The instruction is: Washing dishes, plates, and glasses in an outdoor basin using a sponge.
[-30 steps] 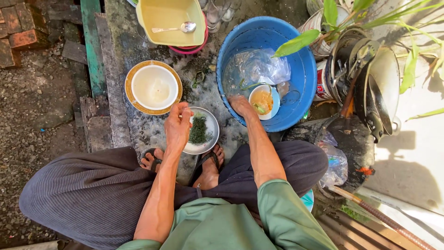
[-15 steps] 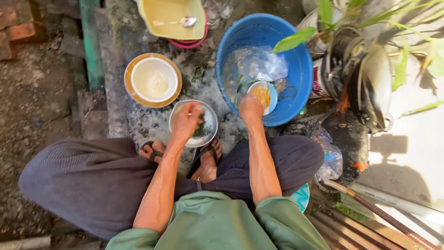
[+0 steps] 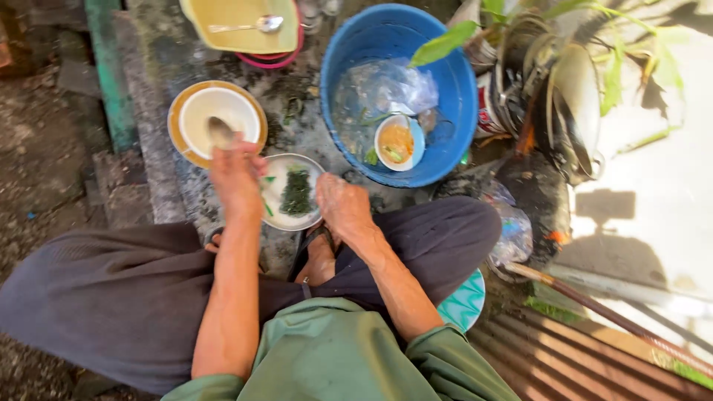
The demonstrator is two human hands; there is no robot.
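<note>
My left hand (image 3: 236, 177) grips a metal spoon (image 3: 219, 132), whose bowl hangs over the white bowl (image 3: 204, 108) that sits on a yellow-rimmed plate (image 3: 177, 128). Just right of that hand lies a metal plate (image 3: 278, 199) with a clump of green matter (image 3: 296, 191) on it. My right hand (image 3: 343, 206) rests at this plate's right rim with its back up. Its fingers are hidden, so its grip cannot be told.
A blue basin (image 3: 457, 89) holds water, a clear plastic bag (image 3: 390, 85) and a small bowl with orange residue (image 3: 397, 142). A yellow tub (image 3: 223, 11) with a spoon (image 3: 260, 24) lies at the top. Stacked pots (image 3: 553, 82) stand right. My sandalled feet (image 3: 319, 260) are under the plate.
My right hand came out of the blue basin and moved to the metal plate's right rim. My left hand lifted off the plate and now holds a spoon over the white bowl.
</note>
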